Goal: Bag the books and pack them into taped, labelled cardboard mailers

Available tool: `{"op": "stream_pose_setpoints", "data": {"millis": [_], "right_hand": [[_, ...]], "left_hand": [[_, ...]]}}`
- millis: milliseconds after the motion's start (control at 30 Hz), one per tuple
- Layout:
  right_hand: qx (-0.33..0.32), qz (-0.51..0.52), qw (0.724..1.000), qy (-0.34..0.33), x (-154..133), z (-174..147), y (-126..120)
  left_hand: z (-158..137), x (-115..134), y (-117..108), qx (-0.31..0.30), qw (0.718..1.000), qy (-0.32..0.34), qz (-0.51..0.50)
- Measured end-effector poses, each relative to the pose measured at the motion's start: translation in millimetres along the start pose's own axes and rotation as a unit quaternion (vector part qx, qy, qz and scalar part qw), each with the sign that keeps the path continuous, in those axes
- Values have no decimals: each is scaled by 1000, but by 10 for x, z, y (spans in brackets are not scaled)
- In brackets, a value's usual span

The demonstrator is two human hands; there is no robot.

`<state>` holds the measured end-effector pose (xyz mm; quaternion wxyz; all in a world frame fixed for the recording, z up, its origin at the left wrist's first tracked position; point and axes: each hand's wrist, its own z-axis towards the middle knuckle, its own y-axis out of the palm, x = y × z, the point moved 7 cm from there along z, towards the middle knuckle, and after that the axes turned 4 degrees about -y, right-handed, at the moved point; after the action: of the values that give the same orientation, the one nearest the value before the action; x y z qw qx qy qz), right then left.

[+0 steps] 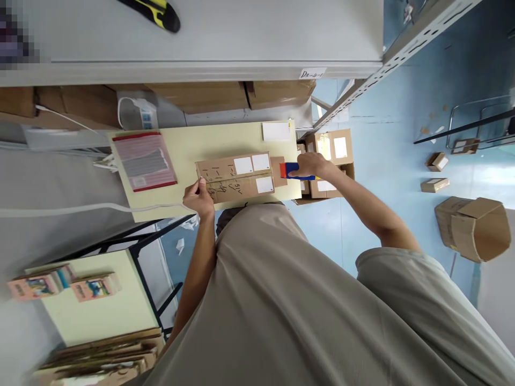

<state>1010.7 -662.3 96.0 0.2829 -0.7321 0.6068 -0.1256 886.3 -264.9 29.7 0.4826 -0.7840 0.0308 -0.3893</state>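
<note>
A long cardboard box (225,179) lies on the pale yellow tabletop (185,145). White labels and black handwriting mark its top, and a flap (278,171) sticks out at its right end. My left hand (199,198) grips the near left corner, thumb on top. In my right hand (309,165) is a blue tool with a red end, which looks like a tape dispenser (286,170). Its red end is over the flap. My fingers hide part of the tool.
A red-edged clear pouch (145,161) and a white card (277,131) lie on the table. Beyond runs a grey shelf (241,37) with a yellow-black knife (159,12). Open cartons (332,147) stand right of the table; a larger one (470,228) is farther right. A white cable (100,208) crosses left.
</note>
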Motion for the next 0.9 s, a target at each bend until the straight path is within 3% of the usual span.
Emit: {"op": "stream_pose_setpoints", "data": {"millis": [267,400,500,567,667,800,900], "right_hand": [[48,-45,998,6,-498,172,362],[50,-13,998,35,-454,76,545],[72,25,994,77,-302,-91,534],[99,65,988,98,-199,-242,437],[154,127,974,103,-101,-511,152],[278,196,939,45,-157,-890,-478],[380,205,901,-35,-333,-1102,-1059]], "left_hand": [[-1,-74,9,-11,1000,5,-19],[62,-134,33,-34,995,-42,-84],[145,-62,-1,-20,987,-76,-138],[142,207,-72,1,988,-15,-154],[-126,975,-151,-20,965,202,-165],[-876,2081,-219,-89,856,470,-195],[-1255,2686,-262,-93,797,559,-209]]}}
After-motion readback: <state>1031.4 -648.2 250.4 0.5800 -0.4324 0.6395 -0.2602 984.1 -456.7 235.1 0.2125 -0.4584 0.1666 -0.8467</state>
